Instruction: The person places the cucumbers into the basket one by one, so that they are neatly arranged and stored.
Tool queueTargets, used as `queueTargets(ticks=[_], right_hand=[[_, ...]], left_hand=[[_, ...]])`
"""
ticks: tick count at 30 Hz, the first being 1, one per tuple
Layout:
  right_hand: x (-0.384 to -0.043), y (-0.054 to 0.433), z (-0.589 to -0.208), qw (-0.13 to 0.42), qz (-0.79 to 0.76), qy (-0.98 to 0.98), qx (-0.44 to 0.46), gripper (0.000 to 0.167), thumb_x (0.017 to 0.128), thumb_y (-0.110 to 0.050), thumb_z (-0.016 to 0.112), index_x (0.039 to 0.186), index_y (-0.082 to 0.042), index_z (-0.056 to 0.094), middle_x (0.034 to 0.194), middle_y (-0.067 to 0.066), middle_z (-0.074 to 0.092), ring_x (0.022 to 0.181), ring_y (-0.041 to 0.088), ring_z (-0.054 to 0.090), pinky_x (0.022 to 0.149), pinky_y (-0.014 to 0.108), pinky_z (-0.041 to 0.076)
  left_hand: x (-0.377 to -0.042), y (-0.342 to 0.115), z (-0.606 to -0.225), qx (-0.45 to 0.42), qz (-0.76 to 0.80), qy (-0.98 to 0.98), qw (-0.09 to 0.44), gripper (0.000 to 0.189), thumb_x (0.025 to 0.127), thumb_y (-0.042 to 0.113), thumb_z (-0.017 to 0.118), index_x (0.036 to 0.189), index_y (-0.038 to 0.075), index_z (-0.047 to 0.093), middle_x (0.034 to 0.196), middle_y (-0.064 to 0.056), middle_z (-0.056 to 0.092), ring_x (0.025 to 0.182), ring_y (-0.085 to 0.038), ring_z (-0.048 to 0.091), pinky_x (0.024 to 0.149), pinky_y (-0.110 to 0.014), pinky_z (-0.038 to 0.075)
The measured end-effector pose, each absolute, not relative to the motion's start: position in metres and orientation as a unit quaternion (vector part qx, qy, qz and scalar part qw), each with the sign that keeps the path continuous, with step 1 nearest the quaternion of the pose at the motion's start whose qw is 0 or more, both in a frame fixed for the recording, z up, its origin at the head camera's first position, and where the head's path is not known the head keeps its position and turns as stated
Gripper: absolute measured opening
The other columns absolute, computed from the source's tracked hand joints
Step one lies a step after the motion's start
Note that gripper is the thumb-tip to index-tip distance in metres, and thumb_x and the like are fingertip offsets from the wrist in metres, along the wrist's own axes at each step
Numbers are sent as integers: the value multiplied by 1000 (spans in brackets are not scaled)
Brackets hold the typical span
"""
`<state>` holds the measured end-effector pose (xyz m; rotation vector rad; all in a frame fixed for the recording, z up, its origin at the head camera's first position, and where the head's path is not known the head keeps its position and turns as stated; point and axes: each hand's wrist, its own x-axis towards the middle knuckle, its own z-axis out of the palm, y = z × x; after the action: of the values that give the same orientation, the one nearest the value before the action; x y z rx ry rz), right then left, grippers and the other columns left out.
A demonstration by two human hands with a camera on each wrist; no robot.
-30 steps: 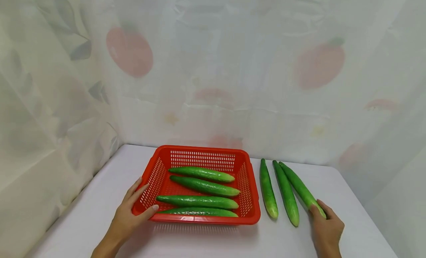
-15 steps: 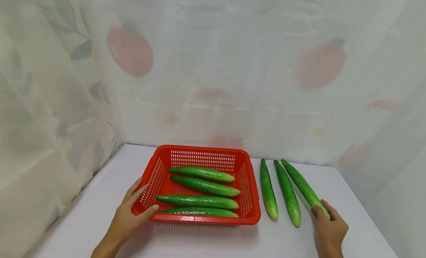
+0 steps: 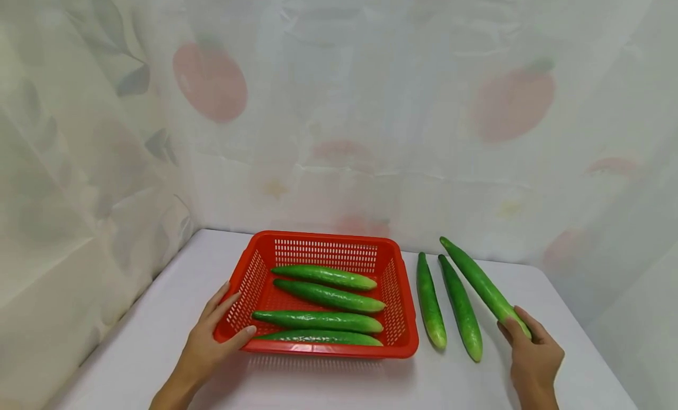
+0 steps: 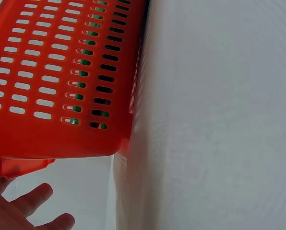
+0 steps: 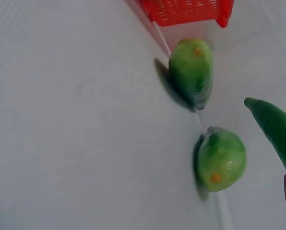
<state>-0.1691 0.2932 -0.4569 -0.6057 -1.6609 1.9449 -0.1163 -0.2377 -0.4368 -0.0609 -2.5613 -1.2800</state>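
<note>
A red slotted plastic basket (image 3: 328, 350) stands on the table with several cucumbers (image 3: 323, 320) lying crosswise in it. My left hand (image 3: 203, 345) rests at its left front corner, fingers spread along the rim and thumb over the front edge. At the right, my right hand (image 3: 535, 354) pinches one cucumber (image 3: 479, 283) by its pale end, its dark tip raised toward the back wall. Two more cucumbers lie lengthwise between that hand and the basket: a nearer-basket cucumber (image 3: 431, 304) and a second cucumber (image 3: 462, 310). The right wrist view shows the held cucumber (image 5: 276, 129) at its right edge.
A white-covered table (image 3: 296, 386) carries everything. Behind it hangs a pale curtain (image 3: 339, 104) printed with red fruit, and a similar patterned sheet (image 3: 79, 192) closes off the left side. A plain pale wall (image 3: 635, 280) stands at the right.
My right hand has lifted the rightmost cucumber from the table, its far tip rising, and shifted slightly right. The middle cucumber moved a little right. My left hand stays at the basket corner.
</note>
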Motion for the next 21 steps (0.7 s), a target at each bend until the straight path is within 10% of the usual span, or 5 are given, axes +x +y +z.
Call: queueTargets(ticks=[21], right_hand=[[-159,281,-399,202,839,-505,12,32,88,19,56,120,18,57,112,15,62,98,23,65,78,37,51]], left_hand=[[-116,-237,-435,-20,-446,-885,132,71,82,31,78,142,7,48,156,4,22,135,-33,29,94,-65,31]])
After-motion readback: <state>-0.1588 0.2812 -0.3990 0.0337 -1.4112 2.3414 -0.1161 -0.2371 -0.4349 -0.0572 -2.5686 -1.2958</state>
